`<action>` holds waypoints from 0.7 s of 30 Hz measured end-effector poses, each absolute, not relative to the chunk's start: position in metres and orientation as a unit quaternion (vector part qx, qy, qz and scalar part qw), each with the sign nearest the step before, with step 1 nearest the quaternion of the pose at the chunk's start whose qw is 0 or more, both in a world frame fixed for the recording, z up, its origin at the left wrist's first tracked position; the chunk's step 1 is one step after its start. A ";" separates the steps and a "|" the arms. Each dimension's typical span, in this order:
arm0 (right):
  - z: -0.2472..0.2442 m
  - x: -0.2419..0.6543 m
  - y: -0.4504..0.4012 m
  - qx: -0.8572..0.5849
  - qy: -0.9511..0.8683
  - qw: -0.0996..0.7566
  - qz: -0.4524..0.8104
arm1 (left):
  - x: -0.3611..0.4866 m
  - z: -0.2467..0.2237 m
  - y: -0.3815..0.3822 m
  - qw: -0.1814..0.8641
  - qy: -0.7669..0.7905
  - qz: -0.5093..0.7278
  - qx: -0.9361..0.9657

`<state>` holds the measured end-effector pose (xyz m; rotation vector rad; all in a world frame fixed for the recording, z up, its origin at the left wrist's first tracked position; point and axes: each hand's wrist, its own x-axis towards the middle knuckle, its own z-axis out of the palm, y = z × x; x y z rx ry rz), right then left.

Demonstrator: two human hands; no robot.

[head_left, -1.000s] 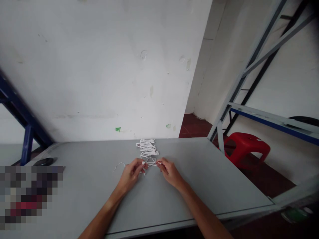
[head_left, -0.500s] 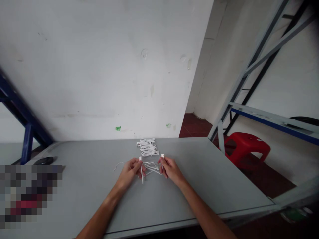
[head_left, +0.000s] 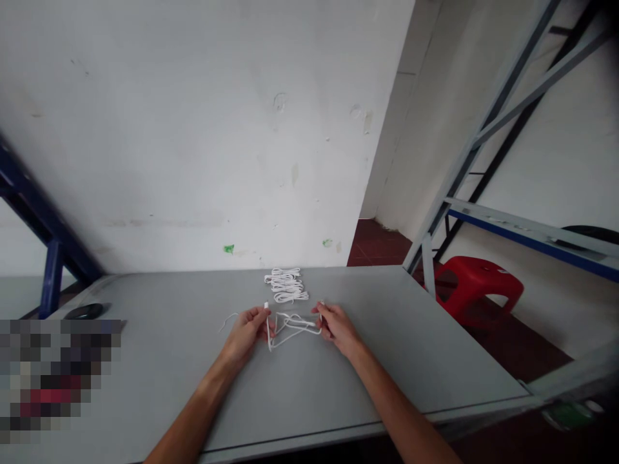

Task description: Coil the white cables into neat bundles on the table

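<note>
Spanning the space between two bare hands, a loose white cable (head_left: pixel 300 323) hangs in crossed, open loops just above or on the bench (head_left: pixel 290 399); which of the two, I cannot tell. The left hand (head_left: pixel 244 332) has its fingers (head_left: pixel 262 314) pinched together on the cable near one end, with a white plug (head_left: pixel 266 304) poking out past them. The right hand (head_left: pixel 338 328) also has its fingers closed on the cable, a small pale tip showing beyond them, too small to make out. Left of the left hand lies a thin white string (head_left: pixel 227 320), and farther left, a dark rounded object (head_left: pixel 84 312). Beyond the hands, bundles of white cable (head_left: pixel 289 287) lie in a row toward the bench's back edge. Off to the right, past the bench, stands a red stool (head_left: pixel 483 280). Behind the bench rises a scuffed white wall (head_left: pixel 217 129) with green marks (head_left: pixel 229 249) low down.
</note>
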<state>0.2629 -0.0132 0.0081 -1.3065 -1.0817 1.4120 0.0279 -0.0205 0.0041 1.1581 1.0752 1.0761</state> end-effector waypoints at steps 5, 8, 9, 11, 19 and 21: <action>0.005 0.267 -0.013 -0.570 -0.567 0.441 0.399 | 0.022 0.003 -0.018 0.409 0.571 0.461 0.543; 0.002 0.269 -0.016 -0.576 -0.652 0.394 0.297 | 0.022 0.011 -0.019 0.288 0.619 0.401 0.610; 0.002 0.269 -0.017 -0.577 -0.672 0.373 0.277 | 0.022 0.013 -0.021 0.260 0.626 0.373 0.633; 0.001 0.269 -0.018 -0.574 -0.702 0.340 0.247 | 0.025 0.015 -0.023 0.230 0.630 0.311 0.673; 0.006 0.268 -0.025 -0.516 -0.790 0.275 0.185 | 0.036 0.010 -0.030 0.192 0.582 0.230 0.756; 0.006 0.270 -0.023 -0.522 -0.781 0.283 0.197 | 0.035 0.008 -0.026 0.226 0.568 0.289 0.737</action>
